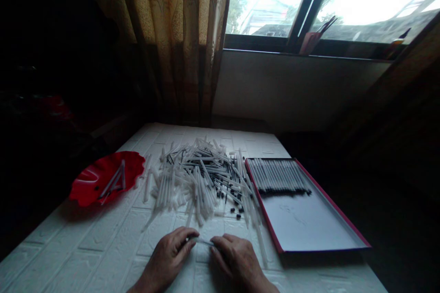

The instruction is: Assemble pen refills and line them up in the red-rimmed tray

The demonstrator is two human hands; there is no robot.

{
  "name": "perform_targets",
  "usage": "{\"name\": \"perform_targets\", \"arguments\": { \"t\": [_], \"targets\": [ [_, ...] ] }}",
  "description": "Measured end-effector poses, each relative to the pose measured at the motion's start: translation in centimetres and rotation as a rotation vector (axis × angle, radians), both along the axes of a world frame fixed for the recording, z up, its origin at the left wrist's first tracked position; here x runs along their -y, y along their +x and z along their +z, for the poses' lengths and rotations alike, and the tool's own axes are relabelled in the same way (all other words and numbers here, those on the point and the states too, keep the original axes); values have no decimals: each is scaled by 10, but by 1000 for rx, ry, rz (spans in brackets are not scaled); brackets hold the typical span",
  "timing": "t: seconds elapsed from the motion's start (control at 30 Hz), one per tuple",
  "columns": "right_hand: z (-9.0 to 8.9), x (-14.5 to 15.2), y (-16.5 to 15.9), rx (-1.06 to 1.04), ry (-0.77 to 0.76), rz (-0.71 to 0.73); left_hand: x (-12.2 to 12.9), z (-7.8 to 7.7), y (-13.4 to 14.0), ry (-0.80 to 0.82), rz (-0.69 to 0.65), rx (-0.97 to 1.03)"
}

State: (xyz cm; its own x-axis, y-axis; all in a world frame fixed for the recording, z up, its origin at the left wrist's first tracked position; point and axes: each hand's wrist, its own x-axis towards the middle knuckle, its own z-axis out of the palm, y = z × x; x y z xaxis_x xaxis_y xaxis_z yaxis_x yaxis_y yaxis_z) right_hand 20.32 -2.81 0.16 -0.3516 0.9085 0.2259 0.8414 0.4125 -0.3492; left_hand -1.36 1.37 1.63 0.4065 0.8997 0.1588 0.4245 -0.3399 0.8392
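Near the front of the table, my left hand (pixel 173 255) and my right hand (pixel 237 256) face each other, both with fingers pinched. Between them a slim, pale pen (pixel 203 241) lies level, one end in each hand; its ends are hidden by the fingers. Just beyond my hands spreads a heap of clear pen barrels (pixel 202 190), with dark, thin refills (pixel 209 169) mixed in. Several small black caps (pixel 237 210) are scattered at the heap's right front.
To the right, a shallow red-edged box (pixel 318 233) holds a neat row of black-tipped pens (pixel 278 176) at its far end. A red scalloped bowl (pixel 85 185) with a few pen parts stands at left. Behind the white table (pixel 99 247) are a curtain (pixel 182 32) and a window.
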Motion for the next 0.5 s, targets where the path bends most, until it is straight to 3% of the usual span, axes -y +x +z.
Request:
{"name": "perform_targets", "arguments": {
  "t": [0.27,0.5],
  "targets": [
    [8,-1,9,74,-119,123,0,17,-6,157,-289,-240],
    [0,-5,9,17,-13,161,0,10,-6,121,-336,-321]
  ]
}}
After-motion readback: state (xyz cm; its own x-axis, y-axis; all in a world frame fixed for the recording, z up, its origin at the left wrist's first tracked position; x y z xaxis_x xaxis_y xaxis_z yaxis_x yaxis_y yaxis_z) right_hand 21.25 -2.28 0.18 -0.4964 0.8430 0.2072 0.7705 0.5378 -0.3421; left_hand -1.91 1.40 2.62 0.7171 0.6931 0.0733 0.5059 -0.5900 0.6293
